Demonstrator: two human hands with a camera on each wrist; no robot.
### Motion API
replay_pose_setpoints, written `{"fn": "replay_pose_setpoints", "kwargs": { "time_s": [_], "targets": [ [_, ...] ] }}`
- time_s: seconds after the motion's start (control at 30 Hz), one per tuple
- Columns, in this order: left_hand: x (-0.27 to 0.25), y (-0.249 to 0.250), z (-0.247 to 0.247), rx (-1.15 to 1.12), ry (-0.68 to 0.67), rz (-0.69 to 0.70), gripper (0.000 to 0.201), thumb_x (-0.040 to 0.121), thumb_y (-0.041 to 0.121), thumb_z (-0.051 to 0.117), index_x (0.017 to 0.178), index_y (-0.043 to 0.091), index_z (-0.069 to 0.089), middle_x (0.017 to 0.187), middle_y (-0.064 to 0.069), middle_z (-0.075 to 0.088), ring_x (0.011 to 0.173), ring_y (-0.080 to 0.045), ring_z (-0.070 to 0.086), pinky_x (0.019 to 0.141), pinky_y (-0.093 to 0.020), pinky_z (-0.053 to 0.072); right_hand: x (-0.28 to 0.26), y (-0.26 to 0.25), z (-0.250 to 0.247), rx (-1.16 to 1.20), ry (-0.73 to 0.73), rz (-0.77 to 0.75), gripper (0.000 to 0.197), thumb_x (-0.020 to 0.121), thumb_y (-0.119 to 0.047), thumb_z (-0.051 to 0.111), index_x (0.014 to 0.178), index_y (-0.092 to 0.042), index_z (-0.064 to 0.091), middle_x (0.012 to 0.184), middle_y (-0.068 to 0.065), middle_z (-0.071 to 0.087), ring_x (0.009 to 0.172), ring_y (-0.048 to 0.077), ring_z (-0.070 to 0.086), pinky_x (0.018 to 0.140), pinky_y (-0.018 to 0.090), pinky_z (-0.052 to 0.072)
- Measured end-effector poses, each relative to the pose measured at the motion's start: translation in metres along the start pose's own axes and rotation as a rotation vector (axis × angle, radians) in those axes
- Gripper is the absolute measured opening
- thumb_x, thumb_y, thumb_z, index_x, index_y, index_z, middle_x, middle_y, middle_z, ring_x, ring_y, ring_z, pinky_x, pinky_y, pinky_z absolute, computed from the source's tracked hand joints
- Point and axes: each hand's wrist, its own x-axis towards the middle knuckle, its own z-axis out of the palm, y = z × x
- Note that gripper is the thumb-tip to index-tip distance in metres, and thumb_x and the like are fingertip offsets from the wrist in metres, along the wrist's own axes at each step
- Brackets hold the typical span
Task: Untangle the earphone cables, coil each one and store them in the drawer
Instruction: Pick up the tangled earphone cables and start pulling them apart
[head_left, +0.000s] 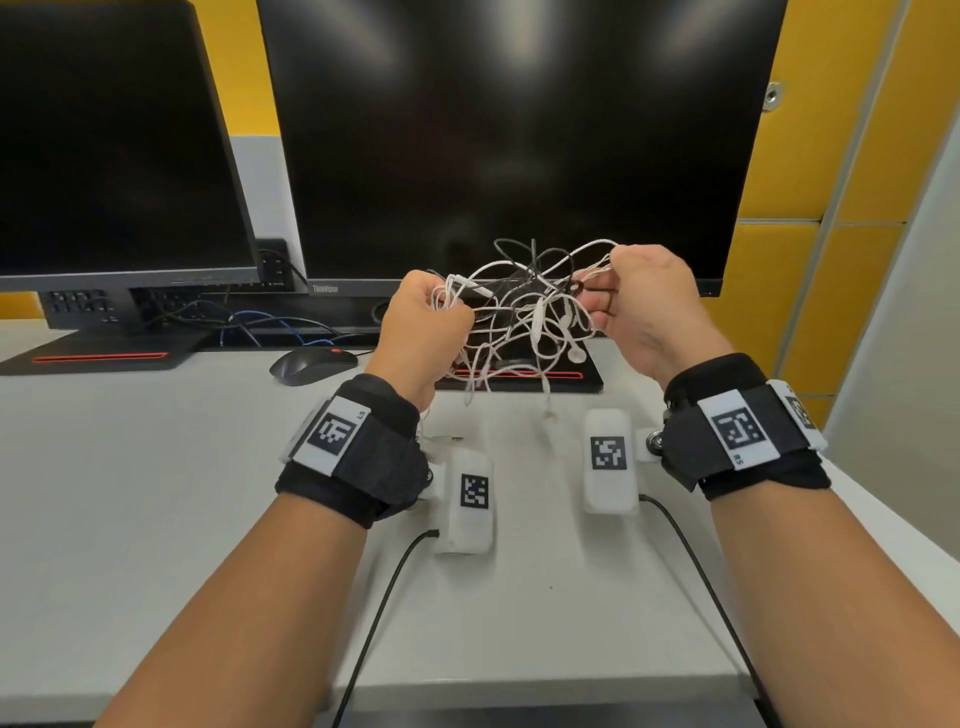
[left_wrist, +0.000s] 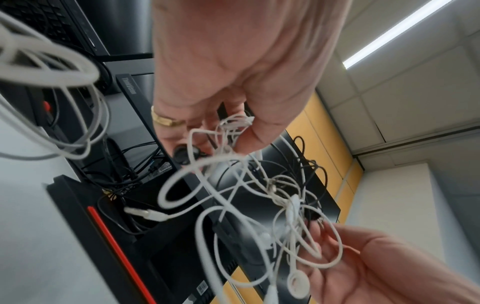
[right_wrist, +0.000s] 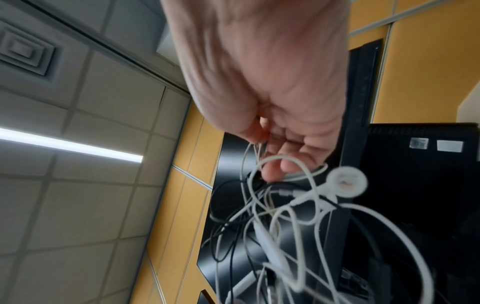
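At the far left of the white desk (head_left: 130, 467) stands a dark monitor (head_left: 104, 145), its base marked by a red strip, with black and blue leads trailing behind it. To its right a black mouse (head_left: 311, 365) lies on the desk, just in front of the larger centre monitor (head_left: 519, 130). The person's left hand (head_left: 423, 325) is raised above the desk with fingers curled round the left side of the tangled earphone cables (head_left: 524, 312); the left wrist view shows the thumb and fingers pinching several white strands, and a gold ring (left_wrist: 166, 121) on one finger. The tangle hangs in the air between the two hands, in front of the lower edge of the centre monitor and above its stand. It consists mostly of white cable with some black cable interwoven; a white earbud (head_left: 575, 354) dangles from the lower right part, and loose ends hang down toward the desk. The right hand (head_left: 649, 306) holds the right side of the tangle, thumb and fingertips pinching a few thin strands, as the right wrist view confirms. Both wrists carry black straps with printed markers. Yellow wall panels (head_left: 831, 156) fill the right side.
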Motion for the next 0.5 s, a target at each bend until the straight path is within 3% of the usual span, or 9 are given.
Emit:
{"fn": "replay_pose_setpoints", "kwargs": {
  "time_s": [0.1, 0.23, 0.37, 0.5],
  "targets": [
    [0.000, -0.001, -0.001, -0.040, 0.006, 0.022, 0.036, 0.083, -0.008, 0.056, 0.099, 0.019, 0.038, 0.103, -0.023, 0.055, 0.079, -0.025, 0.053, 0.064, -0.036, 0.051, -0.009, -0.002, 0.002, 0.035, -0.136, -0.025, 0.017, 0.103, -0.015, 0.036, 0.098, -0.014, 0.051, 0.081, 0.009, 0.063, 0.064, 0.015, 0.061, 0.063, 0.028, 0.052],
    [-0.003, 0.002, 0.002, -0.074, 0.041, 0.076, 0.043, 0.085, -0.004, 0.057, 0.109, 0.018, 0.030, 0.093, -0.006, 0.045, 0.072, -0.011, 0.044, 0.053, -0.018, 0.044, -0.016, -0.001, 0.008, -0.069, -0.195, -0.098, 0.016, 0.104, -0.014, 0.036, 0.097, -0.014, 0.051, 0.084, 0.009, 0.060, 0.061, 0.012, 0.059, 0.057, 0.026, 0.052],
    [-0.005, 0.007, 0.002, -0.153, 0.108, 0.092, 0.047, 0.088, 0.000, 0.058, 0.118, 0.021, 0.028, 0.122, -0.005, 0.046, 0.088, -0.005, 0.049, 0.066, -0.016, 0.041, -0.012, -0.001, 0.006, -0.134, -0.121, -0.130, 0.016, 0.103, -0.016, 0.038, 0.099, -0.015, 0.053, 0.073, 0.003, 0.059, 0.050, 0.006, 0.049, 0.049, 0.021, 0.041],
    [-0.008, 0.013, 0.003, -0.085, -0.121, 0.103, 0.033, 0.093, 0.012, 0.053, 0.123, 0.024, 0.044, 0.128, 0.006, 0.052, 0.106, 0.000, 0.049, 0.075, -0.016, 0.036, -0.013, -0.001, 0.006, -0.101, -0.137, -0.135, 0.016, 0.103, -0.018, 0.038, 0.101, -0.015, 0.053, 0.070, 0.002, 0.064, 0.047, 0.006, 0.049, 0.047, 0.021, 0.042]
  ]
}}
